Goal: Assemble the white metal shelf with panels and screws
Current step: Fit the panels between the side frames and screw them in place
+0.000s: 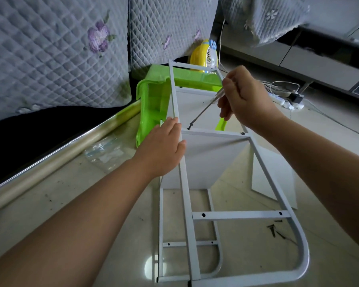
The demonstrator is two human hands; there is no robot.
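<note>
You are working on the floor (pixel 50 204) with the white metal shelf frame (pixel 187 204) lying lengthwise in front of you, its curved end nearest you and its far end reaching toward a green plastic stool (pixel 151 96). Your left hand (pixel 164 146) is lying flat with straight fingers against the frame's left rail, just beside the crossbar (pixel 211 134) where a white panel (pixel 203 158) is meeting the frame. Your right hand (pixel 245 100) is gripping the handle of a screwdriver (pixel 205 108), fingers curled round it, and the shaft is slanting down and to the left so its tip is sitting at a dark screw (pixel 189 127) near the left end of that crossbar. Another screw (pixel 242 133) is showing at the crossbar's right end. A second white panel (pixel 274 172) is lying on the floor to the right of the frame, and a few loose dark screws (pixel 273 229) are scattered on the floor inside the frame's near end. A yellow fan (pixel 204 58) is standing beyond the stool, and a clear plastic bag (pixel 104 152) is lying to your left.
</note>
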